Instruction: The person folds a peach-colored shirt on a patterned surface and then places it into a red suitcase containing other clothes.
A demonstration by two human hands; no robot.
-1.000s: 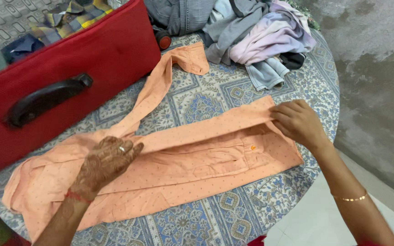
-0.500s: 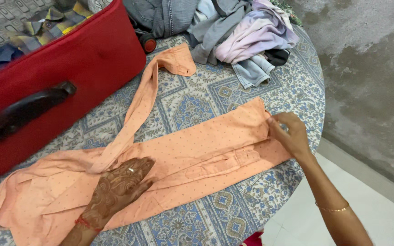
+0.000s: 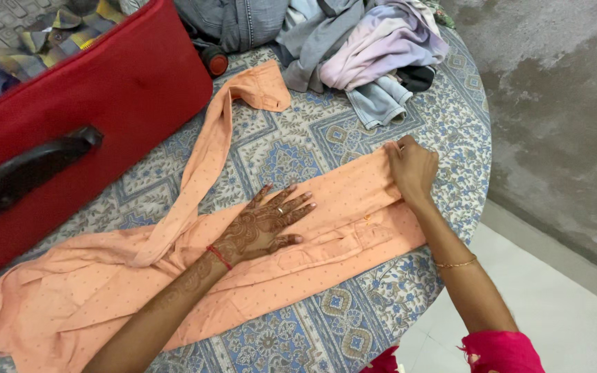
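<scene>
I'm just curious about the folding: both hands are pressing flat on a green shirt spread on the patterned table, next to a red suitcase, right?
Not quite: the shirt is peach-orange, not green. The head view shows the left hand flat on it and the right hand at its edge, on the patterned table, beside the red suitcase.

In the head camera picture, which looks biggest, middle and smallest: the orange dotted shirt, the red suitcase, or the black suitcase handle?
1. Orange dotted cloth shirt and red hard-sided suitcase: too close to rank; the suitcase runs off the picture edge.
2. Black plastic suitcase handle: clearly smallest.

The left hand and right hand press on the shirt.
</scene>
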